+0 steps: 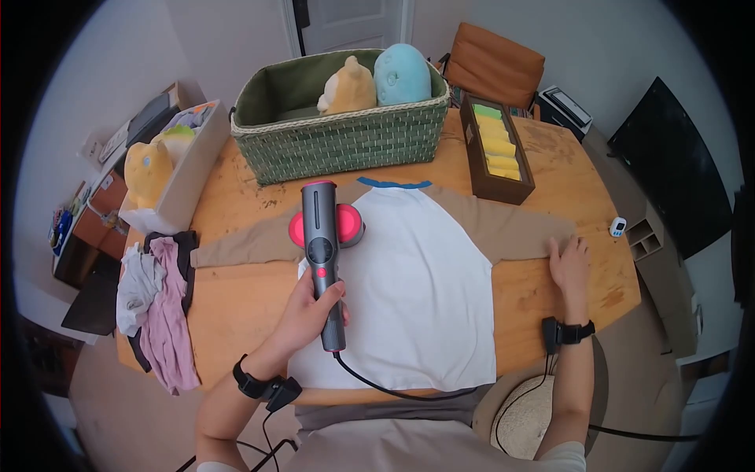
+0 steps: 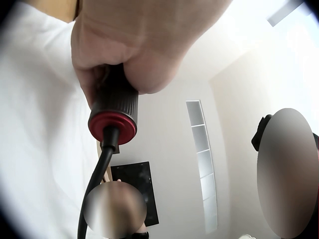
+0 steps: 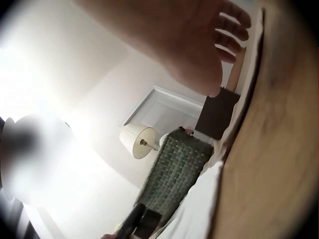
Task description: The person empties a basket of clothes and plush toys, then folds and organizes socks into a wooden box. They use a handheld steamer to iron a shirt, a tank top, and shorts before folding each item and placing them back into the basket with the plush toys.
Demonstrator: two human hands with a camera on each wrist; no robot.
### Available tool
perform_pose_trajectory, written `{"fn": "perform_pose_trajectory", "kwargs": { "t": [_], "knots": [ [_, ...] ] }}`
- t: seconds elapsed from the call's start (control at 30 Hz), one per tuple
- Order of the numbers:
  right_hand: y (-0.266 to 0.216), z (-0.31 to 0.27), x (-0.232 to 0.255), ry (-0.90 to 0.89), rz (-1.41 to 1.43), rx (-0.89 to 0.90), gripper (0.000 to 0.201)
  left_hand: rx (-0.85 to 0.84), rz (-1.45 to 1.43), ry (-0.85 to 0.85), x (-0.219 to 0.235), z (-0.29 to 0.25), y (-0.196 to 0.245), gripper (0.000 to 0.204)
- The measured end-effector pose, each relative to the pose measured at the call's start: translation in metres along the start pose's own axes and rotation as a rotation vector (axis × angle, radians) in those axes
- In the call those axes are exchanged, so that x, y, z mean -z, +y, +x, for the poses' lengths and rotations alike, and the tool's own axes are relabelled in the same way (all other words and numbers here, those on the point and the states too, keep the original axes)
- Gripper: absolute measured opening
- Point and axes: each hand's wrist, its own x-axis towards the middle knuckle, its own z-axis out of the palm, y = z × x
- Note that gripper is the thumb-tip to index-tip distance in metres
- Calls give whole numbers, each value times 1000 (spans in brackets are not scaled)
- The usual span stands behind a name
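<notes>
A long-sleeved shirt (image 1: 417,267) with a white body, brown sleeves and a blue collar lies spread flat on the wooden table. Over its left part, my left hand (image 1: 308,315) grips the handle of a grey corded appliance (image 1: 321,212) with pink trim, shaped like a hair dryer. Its cord leaves the handle's red-ringed end, seen in the left wrist view below my left hand (image 2: 124,45). At the cuff of the right-hand sleeve (image 1: 519,228) rests my right hand (image 1: 569,271), fingers loosely extended and holding nothing.
A green woven basket (image 1: 338,141) with two plush toys stands at the back. Beside it is a brown box (image 1: 503,189) of yellow folded items. At left are a white bin (image 1: 189,173) and piled clothes (image 1: 169,307). A small white device (image 1: 618,227) lies near the right edge.
</notes>
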Motion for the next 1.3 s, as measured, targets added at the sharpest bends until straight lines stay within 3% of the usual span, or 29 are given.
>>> {"fn": "perform_pose_trajectory", "kwargs": {
  "t": [0.03, 0.1, 0.23, 0.3, 0.43, 0.5, 0.63, 0.73, 0.8, 0.83, 0.97, 1.1, 1.2, 1.3],
  "knots": [
    [5, 12, -9, 7, -1, 3, 67, -12, -4, 3, -1, 1, 0, 35],
    [5, 31, -24, -180, -69, -111, 72, -28, -14, 14, 0, 2, -1, 35],
    [-36, 18, -8, -160, -49, -68, 72, -81, 47, 10, 0, 4, -1, 31],
    [-40, 12, -13, -4, 20, 113, 55, -84, 53, 7, -1, 5, 0, 31],
    [-17, 25, -33, -108, 199, 161, 40, -65, 61, -13, -2, 10, 4, 30],
    [6, 31, -42, 55, 335, 295, 37, -62, 67, -22, -4, 13, 4, 30],
    [31, 48, -34, 111, 328, 307, 35, -42, 39, -75, -14, 22, 3, 30],
    [36, 48, -22, 179, 396, 151, 40, -38, 21, -98, -27, 28, 0, 31],
    [18, 27, 2, 217, 111, 229, 47, -45, 22, -173, -36, 31, 1, 33],
    [7, 16, 8, 218, 107, 225, 47, -45, 20, -179, -41, 33, 2, 33],
    [-53, -49, 30, -54, 283, 590, 52, -2, 21, -223, -59, 48, 2, 34],
    [-101, -132, 66, -243, 489, 818, 53, -20, 77, -225, -69, 73, -6, 37],
    [-111, -178, 46, -342, 456, 843, 53, -17, 96, -227, -76, 87, -12, 42],
    [-111, -192, 33, -295, 383, 843, 53, -105, 138, -176, -80, 103, -18, 37]
  ]
}}
